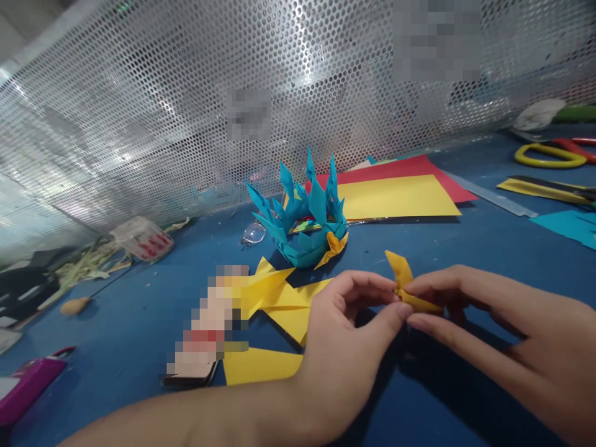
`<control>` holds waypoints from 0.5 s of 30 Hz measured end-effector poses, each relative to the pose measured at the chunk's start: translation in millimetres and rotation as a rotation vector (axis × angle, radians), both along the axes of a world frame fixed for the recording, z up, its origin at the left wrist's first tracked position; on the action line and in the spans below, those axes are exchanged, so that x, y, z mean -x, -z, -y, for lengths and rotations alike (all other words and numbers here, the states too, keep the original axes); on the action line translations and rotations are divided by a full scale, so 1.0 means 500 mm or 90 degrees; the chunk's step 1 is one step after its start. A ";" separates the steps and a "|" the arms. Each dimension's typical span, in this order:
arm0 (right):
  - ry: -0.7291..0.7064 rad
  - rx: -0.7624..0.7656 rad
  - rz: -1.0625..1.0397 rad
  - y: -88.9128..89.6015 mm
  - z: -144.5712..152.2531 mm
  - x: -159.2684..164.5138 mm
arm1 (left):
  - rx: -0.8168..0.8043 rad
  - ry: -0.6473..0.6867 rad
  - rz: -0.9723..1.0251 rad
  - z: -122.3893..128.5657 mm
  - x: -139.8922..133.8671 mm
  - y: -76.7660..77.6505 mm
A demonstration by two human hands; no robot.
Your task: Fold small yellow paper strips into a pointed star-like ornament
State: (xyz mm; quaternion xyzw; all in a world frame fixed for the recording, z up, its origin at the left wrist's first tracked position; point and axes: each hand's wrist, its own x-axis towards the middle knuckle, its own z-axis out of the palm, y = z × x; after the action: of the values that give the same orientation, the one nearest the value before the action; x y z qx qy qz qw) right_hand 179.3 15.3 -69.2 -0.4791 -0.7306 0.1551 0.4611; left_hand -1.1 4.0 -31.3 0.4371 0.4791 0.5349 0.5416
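Note:
A small folded yellow paper piece (401,270) is pinched between both my hands above the blue table. The thumb and fingertips of my left hand (347,347) close on its left side. My right hand (503,338) grips its right side, fingers closed around the lower flap. One pointed flap sticks up between them. Behind my hands stands a ring of folded blue paper (302,251) with several upright spikes. An orange-yellow folded piece (334,248) sits at its right front. Left of my left hand lie yellow paper sheets (284,316), some of them folded.
A phone-like object (205,335), partly pixelated, lies left of the yellow papers. Red paper (410,169) and yellow paper (395,197) lie at the back, near scissors (549,155) and blue paper (570,226). A perforated metal panel (195,124) borders the table. A purple object (35,385) is at lower left.

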 end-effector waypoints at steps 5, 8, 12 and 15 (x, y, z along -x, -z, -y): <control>-0.036 0.005 -0.040 -0.012 0.000 -0.006 | 0.013 0.019 0.007 -0.001 -0.001 0.001; -0.032 0.011 -0.045 -0.018 -0.002 -0.002 | 0.022 0.007 0.012 -0.001 -0.001 0.002; 0.012 0.011 -0.035 -0.022 -0.001 0.018 | 0.044 0.010 0.022 -0.001 0.001 0.001; 0.007 -0.013 -0.026 -0.025 0.000 0.027 | 0.063 0.019 0.026 -0.002 0.003 -0.001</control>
State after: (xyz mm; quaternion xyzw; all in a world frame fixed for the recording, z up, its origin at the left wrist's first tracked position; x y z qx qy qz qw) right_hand 165.6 15.2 -56.7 -0.4750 -0.7201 0.1551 0.4813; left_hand -2.6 4.8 -30.6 0.4058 0.4872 0.5111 0.5803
